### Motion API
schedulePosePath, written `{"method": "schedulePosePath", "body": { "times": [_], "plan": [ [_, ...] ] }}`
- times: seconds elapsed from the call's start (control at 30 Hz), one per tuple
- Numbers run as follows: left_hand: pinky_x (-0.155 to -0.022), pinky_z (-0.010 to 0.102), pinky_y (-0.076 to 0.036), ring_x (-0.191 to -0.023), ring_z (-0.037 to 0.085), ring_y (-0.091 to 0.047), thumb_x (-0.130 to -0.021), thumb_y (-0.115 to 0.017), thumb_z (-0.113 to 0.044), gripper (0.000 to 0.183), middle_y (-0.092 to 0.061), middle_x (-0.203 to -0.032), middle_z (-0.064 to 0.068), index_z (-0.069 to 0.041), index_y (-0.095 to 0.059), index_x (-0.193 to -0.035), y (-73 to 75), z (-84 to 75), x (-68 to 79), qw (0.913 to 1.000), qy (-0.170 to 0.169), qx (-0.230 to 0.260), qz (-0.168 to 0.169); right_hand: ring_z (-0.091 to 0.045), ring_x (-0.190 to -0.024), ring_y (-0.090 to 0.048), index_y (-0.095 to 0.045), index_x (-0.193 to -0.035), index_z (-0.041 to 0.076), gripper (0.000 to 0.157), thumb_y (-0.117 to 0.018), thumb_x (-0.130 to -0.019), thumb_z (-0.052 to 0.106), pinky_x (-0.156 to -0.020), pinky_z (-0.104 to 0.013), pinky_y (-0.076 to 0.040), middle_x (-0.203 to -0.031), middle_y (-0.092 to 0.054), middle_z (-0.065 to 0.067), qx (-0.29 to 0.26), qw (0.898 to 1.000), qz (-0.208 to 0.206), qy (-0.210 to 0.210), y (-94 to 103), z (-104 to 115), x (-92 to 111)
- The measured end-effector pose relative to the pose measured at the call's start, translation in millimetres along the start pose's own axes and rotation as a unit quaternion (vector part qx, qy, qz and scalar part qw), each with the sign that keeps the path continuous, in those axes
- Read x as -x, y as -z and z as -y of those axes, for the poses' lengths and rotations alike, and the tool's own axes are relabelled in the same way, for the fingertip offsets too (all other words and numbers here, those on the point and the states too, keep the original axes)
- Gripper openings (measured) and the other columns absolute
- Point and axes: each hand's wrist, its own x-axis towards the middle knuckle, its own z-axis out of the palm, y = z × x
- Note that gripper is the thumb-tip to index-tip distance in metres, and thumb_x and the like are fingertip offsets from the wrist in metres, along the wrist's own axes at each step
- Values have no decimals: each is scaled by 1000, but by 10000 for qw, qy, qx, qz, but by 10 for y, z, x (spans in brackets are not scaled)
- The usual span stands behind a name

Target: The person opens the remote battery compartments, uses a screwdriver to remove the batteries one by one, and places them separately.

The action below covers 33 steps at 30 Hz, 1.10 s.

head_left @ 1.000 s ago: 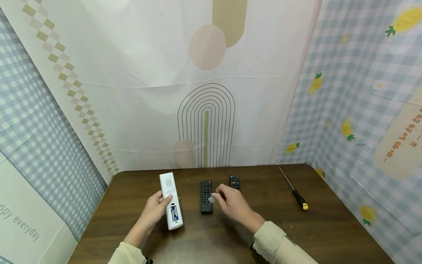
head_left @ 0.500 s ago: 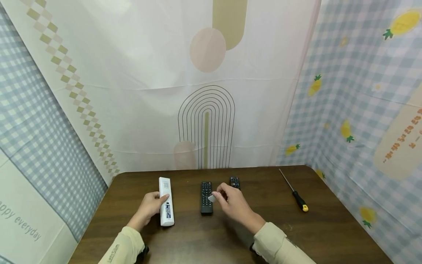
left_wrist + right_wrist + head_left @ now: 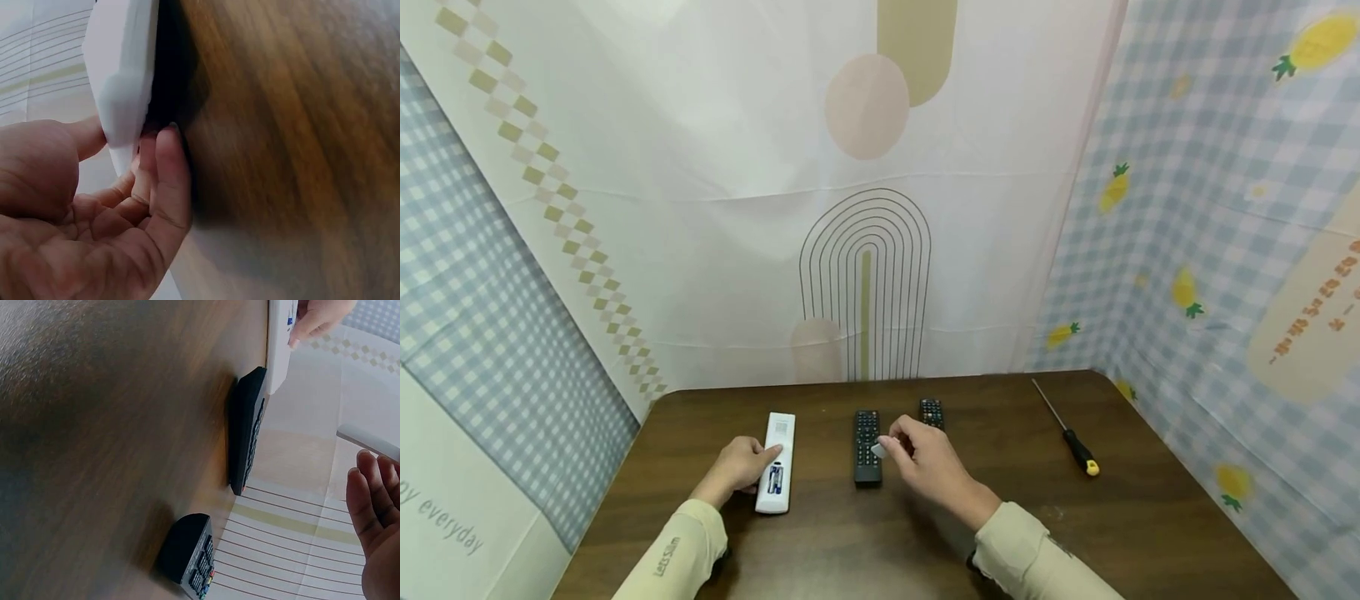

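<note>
My left hand [image 3: 735, 468] grips a white remote control [image 3: 781, 440] by its left edge, thumb on top and fingers curled at its underside. The remote lies back side up, and its uncovered battery compartment [image 3: 775, 480] shows blue-and-white batteries. In the left wrist view the white remote [image 3: 125, 62] is seen edge-on, close over the tabletop. My right hand [image 3: 931, 460] pinches a small white battery cover [image 3: 878, 451] above the table. The cover [image 3: 369, 441] shows as a thin white strip at the fingertips in the right wrist view.
A black remote [image 3: 867, 458] lies on the brown wooden table [image 3: 850, 550] between the hands. Another black remote [image 3: 932, 412] is partly hidden behind my right hand. At the right lies a screwdriver [image 3: 1075, 446] with a black and yellow handle. Patterned cloth [image 3: 737, 250] hangs behind the table.
My left hand has moved the white remote leftward and lowered it toward the table, tilting its top slightly right. My right hand stays nearly in place with the cover.
</note>
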Motion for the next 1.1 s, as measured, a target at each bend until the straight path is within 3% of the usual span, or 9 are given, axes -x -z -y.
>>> {"method": "schedulePosePath", "body": {
  "times": [0.3,0.57,0.67,0.9,1.1],
  "plan": [
    [-54,32,-60,-56,17,-57,-107,-62,-42,49,-58,-67,7,-7,-59,-73,97,36,19,9976,383,-529,221,2,-63,-46,-63,-94,19,13,-71,-104,22,-55,-18,-44,-74,-57,12,-115,9999,-67,-2,-12,16,-6],
    [-55,34,-58,-62,21,-60,-107,-61,-43,47,-62,-70,8,-7,-60,-78,94,68,49,9971,33,-725,217,5,-62,-45,-64,-90,18,16,-74,-102,20,-54,-16,-44,-71,-58,11,-96,9995,-224,192,-57,6,30],
    [-56,32,-56,-64,19,-59,-107,-63,-42,43,-62,-71,7,-7,-60,-82,103,100,51,9987,16,-464,230,5,-62,-44,-64,-90,19,16,-74,-102,20,-54,-16,-44,-71,-58,11,-125,9994,-209,226,-71,5,34],
    [-60,29,-57,-66,16,-60,-109,-61,-32,34,-67,-76,8,0,-62,-100,178,224,73,9952,204,934,203,5,-62,-44,-64,-89,19,16,-75,-101,18,-53,-16,-43,-71,-57,11,-114,9987,-309,391,-53,-6,19],
    [-62,31,-59,-69,17,-66,-110,-60,-30,34,-68,-76,7,2,-64,-101,239,262,283,9937,29,1110,-164,5,-62,-43,-63,-88,19,18,-77,-99,18,-53,-16,-42,-70,-56,10,-42,9981,-414,464,-16,-20,13]
  ]
}}
